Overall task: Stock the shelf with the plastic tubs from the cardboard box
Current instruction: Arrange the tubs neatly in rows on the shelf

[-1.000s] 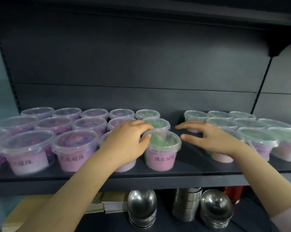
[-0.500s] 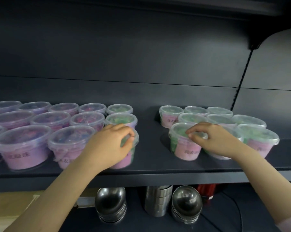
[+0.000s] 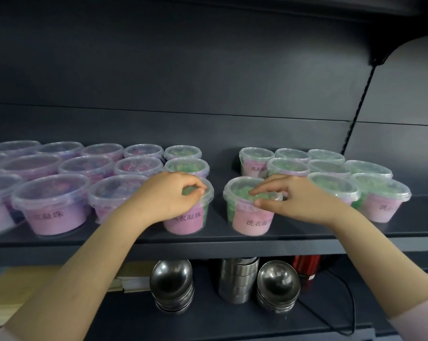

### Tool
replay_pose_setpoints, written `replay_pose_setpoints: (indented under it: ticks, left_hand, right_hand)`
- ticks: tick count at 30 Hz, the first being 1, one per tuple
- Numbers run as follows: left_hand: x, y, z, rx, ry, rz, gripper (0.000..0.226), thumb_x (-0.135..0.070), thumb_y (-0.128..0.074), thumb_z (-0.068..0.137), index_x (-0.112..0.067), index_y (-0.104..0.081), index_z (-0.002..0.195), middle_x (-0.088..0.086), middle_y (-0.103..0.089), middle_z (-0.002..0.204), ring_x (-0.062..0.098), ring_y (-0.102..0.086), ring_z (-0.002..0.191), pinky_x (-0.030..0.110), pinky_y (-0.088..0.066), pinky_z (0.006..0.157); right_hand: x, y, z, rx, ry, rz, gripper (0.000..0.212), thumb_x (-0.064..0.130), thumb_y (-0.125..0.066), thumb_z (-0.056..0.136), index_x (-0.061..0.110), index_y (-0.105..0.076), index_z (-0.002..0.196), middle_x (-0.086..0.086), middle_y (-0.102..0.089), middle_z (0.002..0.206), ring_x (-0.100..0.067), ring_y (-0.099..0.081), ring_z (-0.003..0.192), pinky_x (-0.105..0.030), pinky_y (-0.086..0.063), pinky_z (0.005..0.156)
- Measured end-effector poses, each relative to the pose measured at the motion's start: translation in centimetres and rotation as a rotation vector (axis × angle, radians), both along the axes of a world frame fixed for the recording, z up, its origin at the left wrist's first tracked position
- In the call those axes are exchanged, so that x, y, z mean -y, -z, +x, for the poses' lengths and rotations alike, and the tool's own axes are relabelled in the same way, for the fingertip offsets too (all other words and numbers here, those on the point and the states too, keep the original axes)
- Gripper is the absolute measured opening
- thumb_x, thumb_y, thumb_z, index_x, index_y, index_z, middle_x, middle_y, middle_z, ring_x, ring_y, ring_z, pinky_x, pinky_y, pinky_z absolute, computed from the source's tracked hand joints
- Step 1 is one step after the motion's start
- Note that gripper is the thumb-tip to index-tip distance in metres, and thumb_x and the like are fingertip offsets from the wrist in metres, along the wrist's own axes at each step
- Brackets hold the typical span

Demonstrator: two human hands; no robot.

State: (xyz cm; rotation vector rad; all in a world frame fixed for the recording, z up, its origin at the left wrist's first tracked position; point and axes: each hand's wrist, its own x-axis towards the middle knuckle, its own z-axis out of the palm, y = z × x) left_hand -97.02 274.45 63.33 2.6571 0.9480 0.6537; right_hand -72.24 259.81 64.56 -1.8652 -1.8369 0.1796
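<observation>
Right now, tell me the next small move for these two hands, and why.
Probably slide the right tub left against the left tub: the right hand and left hand each grip a rim, and a bare strip of shelf separates them.

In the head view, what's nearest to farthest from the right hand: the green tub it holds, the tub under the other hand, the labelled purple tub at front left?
1. green tub: front row, held by the right hand itself.
2. middle tub: just left, under the left hand.
3. purple tub: front row, farther left.
</observation>
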Motion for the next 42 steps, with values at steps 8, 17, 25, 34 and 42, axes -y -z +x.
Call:
replay_pose_setpoints:
  ticks: [8,17,25,34,42]
  left_hand:
    - [-0.3,-0.5,0.1,-0.076,0.010,0.048,0.025,-0.049,-0.045,0.091,-0.045,-0.064,0.105,-0.015,-0.069,0.100,0.009,-0.061,0.092,0.036,-0.053,0.081]
    - [0.0,-0.7,0.0,-0.108,0.031,0.111,0.029,-0.048,-0.042,0.092,-0.036,-0.066,0.102,-0.009,-0.069,0.089,0.013,-0.061,0.080,0.037,-0.055,0.073]
    - [-0.4,-1.2,0.2,-0.126,0.057,0.049,0.026,-0.050,-0.046,0.091,-0.037,-0.066,0.102,-0.010,-0.068,0.092,0.011,-0.062,0.085,0.036,-0.054,0.076]
    - [-3.8,-3.0,2.9,0.052,-0.023,-0.065,0.029,-0.033,-0.048,0.095,-0.032,-0.062,0.120,-0.013,-0.061,0.120,0.008,-0.052,0.099,0.022,-0.037,0.080]
    - [-5.5,-1.1,5.5,-0.159,-0.092,-0.037,0.034,-0.024,-0.036,0.099,-0.023,-0.059,0.125,0.001,-0.058,0.131,0.018,-0.057,0.108,0.028,-0.043,0.086]
  right_hand:
    - [-0.1,-0.3,-2.5,-0.015,0.018,-0.033,0.030,0.040,-0.067,0.088,0.034,-0.070,0.117,0.018,-0.061,0.126,0.003,-0.050,0.120,-0.012,-0.034,0.097]
    - [-0.5,0.3,-3.2,-0.018,0.077,0.024,0.029,0.041,-0.067,0.088,0.034,-0.070,0.116,0.018,-0.062,0.124,0.001,-0.052,0.118,-0.017,-0.036,0.095]
    - [-1.3,0.1,-3.2,-0.016,0.076,0.003,0.028,0.041,-0.070,0.086,0.033,-0.071,0.113,0.016,-0.061,0.120,0.001,-0.053,0.114,-0.009,-0.036,0.089]
    - [-4.0,-3.6,4.9,0.089,0.258,0.016,0.031,0.040,-0.055,0.096,0.027,-0.068,0.121,0.008,-0.062,0.132,-0.014,-0.054,0.123,-0.031,-0.038,0.106]
    - [-7.0,-1.9,11.1,0.152,0.371,-0.262,0.037,0.041,-0.045,0.100,0.020,-0.068,0.120,-0.005,-0.062,0.132,-0.025,-0.056,0.117,-0.030,-0.039,0.095]
